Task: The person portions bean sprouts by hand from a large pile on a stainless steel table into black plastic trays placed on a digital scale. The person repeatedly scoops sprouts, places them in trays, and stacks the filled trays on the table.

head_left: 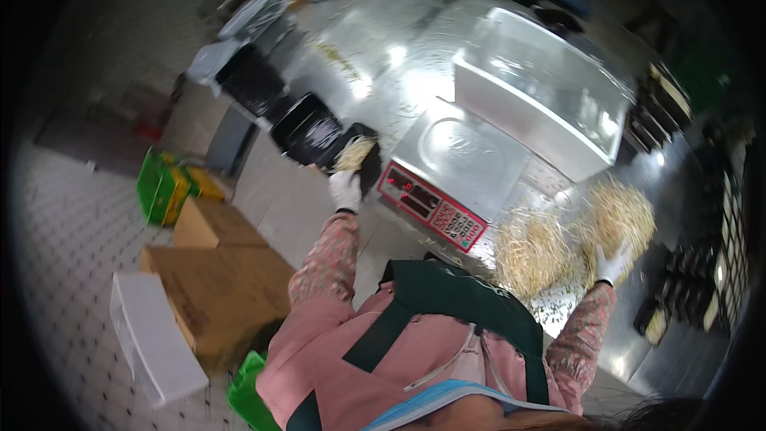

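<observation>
My left hand [345, 191], in a white glove, grips the near end of a black plastic tray [372, 163] at the table's edge. A small bunch of pale bean sprouts [354, 153] lies in that tray. At the right, my gloved right hand [613, 264] rests with fingers apart against a large heap of bean sprouts [622, 215]. Beside it lies a second heap of sprouts [531, 251]. Between my hands stands a digital scale [464, 152] with a red keypad panel and a lit display; nothing sits on its steel plate.
A white foam box [526, 114] with a clear plastic liner stands behind the scale. More black trays [306, 129] line the steel table's [371, 30] left edge. Wrapped packs [688, 275] sit at far right. Cardboard boxes [221, 287] and a green crate [158, 185] stand at left.
</observation>
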Available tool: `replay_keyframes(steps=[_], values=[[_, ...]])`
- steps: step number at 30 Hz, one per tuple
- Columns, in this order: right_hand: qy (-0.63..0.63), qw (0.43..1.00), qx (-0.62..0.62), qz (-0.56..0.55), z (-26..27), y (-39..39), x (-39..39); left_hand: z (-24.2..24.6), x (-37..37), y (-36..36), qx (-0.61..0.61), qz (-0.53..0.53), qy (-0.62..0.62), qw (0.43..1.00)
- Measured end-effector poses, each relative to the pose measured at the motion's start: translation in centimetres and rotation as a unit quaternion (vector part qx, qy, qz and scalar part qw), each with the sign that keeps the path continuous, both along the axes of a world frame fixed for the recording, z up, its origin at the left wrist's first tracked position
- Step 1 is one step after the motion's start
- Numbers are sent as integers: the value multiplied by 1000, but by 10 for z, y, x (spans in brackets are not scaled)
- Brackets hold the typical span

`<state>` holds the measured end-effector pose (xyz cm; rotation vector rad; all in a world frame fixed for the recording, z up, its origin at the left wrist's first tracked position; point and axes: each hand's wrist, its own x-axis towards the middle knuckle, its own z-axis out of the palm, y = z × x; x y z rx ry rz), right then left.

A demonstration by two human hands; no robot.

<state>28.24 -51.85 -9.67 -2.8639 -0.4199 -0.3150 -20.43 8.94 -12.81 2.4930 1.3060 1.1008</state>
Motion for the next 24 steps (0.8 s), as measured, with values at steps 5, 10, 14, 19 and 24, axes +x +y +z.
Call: replay_keyframes(steps=[5,10,14,19,24], values=[[11,996,76,-41,29,33,-64,81,30,-23,0,-168,-52,984],[2,980,189,-58,37,47,-85,132,130,-65,-3,-414,-22,910],[56,984,144,-88,56,40,-82,127,171,-66,26,-464,58,883],[209,966,-52,-143,74,-1,-64,170,170,-89,57,-424,73,901],[230,957,-169,-42,51,-4,-24,202,167,-177,-131,-481,-76,863]])
